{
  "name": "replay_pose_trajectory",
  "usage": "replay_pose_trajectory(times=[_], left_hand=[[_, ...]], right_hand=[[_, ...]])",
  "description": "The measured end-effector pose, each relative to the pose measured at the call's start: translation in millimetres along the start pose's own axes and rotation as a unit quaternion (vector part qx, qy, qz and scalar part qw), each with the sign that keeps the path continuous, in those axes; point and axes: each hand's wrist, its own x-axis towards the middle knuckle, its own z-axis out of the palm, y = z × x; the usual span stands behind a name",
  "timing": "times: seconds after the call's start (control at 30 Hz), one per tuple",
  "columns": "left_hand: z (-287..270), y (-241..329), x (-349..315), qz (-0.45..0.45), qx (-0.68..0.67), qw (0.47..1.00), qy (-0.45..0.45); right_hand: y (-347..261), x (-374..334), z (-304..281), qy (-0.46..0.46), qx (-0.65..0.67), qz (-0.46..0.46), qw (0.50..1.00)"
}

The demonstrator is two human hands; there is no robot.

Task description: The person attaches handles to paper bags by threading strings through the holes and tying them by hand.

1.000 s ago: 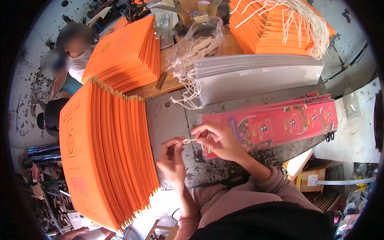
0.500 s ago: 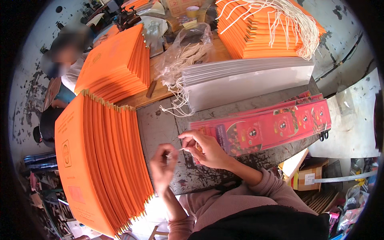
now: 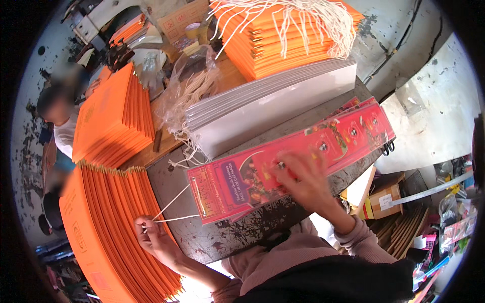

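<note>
My left hand (image 3: pixel 156 240) is pinched shut on a white cord (image 3: pixel 174 202) beside the big orange stack. From my fingers the cord's two taut strands spread to the left end of a long red printed strip (image 3: pixel 237 187), which looks plastic-covered. More red strips show beneath it on the dark, worn tabletop (image 3: pixel 222 240). My right hand (image 3: pixel 305 184), smeared by motion, is over the strip's middle with its fingers spread. Whether its fingertips touch the surface I cannot tell.
Orange folder stacks stand at near left (image 3: pixel 108 237), far left (image 3: pixel 113 118) and back (image 3: pixel 283 45), the back one topped with loose white cords (image 3: pixel 313 22). Behind the strips lies a white-grey stack (image 3: pixel 273 108). A clear bag (image 3: pixel 194 83) holds cords. Another person (image 3: pixel 63 123) is at far left.
My hands were close together at the strip's left end. The left has drawn away left, pulling the cord taut; the right has moved right over the strip and spread open. The view has turned.
</note>
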Motion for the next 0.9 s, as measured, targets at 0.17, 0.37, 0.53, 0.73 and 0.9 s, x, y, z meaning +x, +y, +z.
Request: replay_pose_trajectory(times=[0.17,0.37,0.53,0.73,0.9], left_hand=[[23.0,-8.8,16.6,-0.032,0.001,0.999,0.009],[45.3,-54.8,32.1,-0.047,0.078,0.994,-0.057],[58.4,-76.7,49.8,-0.058,0.140,0.970,-0.192],[82.4,-118.6,84.2,-0.125,0.071,0.923,-0.357],[112.2,-109.1,85.3,-0.089,0.147,0.886,-0.430]], right_hand=[[62.6,23.3,-24.1,0.107,-0.103,0.122,0.981],[126.2,58.0,28.7,0.039,-0.029,0.081,0.996],[140.3,73.6,39.8,-0.016,0.017,0.120,0.993],[184.4,67.9,3.2,0.057,0.031,0.164,0.984],[376.1,-0.8,-7.9,0.033,0.050,0.313,0.948]])
